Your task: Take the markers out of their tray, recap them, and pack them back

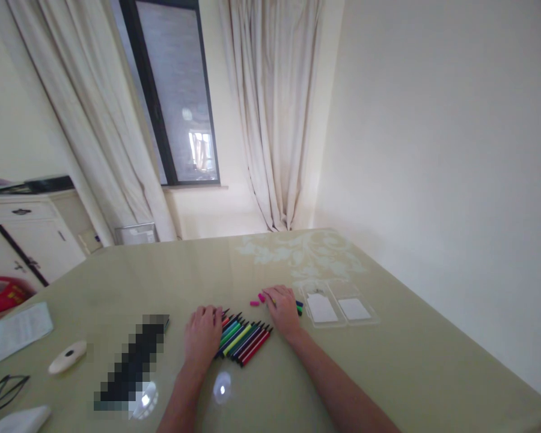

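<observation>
Several uncapped felt-tip pens (247, 338) lie side by side in a slanted row on the table, black tips pointing away from me. My left hand (202, 332) is curled over the left end of this row, its fingers bent against the pens there and hiding some of them. Beyond the row, my right hand (282, 308) is low on the table with its fingers drawn together among small coloured caps. Two pink caps (255, 304) lie just left of its fingertips. Dark blue and green caps (300, 308) show at its right side. Whatever its fingers hold is mostly hidden.
An open clear plastic case (338, 322) with white cards lies right of my right hand. Left of my left hand are a dark pixelated object (133, 364), a white oval device (67, 357), glasses (4, 391) and a paper packet (21, 331). A wall borders the table's right side.
</observation>
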Tool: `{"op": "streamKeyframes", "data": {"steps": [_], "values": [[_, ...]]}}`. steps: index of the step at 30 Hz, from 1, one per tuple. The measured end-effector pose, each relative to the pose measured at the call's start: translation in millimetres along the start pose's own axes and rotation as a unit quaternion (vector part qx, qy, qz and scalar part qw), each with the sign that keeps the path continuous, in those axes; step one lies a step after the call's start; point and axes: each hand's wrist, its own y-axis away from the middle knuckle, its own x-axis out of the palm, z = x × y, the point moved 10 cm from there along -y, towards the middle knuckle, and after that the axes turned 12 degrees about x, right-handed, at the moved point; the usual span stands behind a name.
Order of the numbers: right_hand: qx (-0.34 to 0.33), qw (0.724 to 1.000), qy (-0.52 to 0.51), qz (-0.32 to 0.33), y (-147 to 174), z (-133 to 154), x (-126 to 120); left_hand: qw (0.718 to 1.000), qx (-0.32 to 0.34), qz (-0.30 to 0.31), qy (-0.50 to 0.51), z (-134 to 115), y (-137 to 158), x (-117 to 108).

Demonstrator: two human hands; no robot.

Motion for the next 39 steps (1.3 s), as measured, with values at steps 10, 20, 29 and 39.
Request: {"op": "streamKeyframes", "data": {"steps": [10,20,29,39], "values": [[0.224,0.839,-0.494,-0.037,19.3,-67.7,-45.1,0.935,0.281,-0.178,0.124,-136.2,23.7,-43.7],[0.272,0.741,-0.614,-0.017,30.5,-73.2,-15.7,0.894,0.415,-0.059,0.158,-219.7,65.6,-44.8],[0.273,0.807,-0.517,-0.080,24.7,-91.6,-59.5,0.932,0.316,-0.053,0.171,-166.9,39.9,-30.4],[0.147,0.986,-0.075,0.003,15.2,-76.0,-59.3,0.955,0.210,0.075,0.198,-98.2,9.3,-0.8]]}}
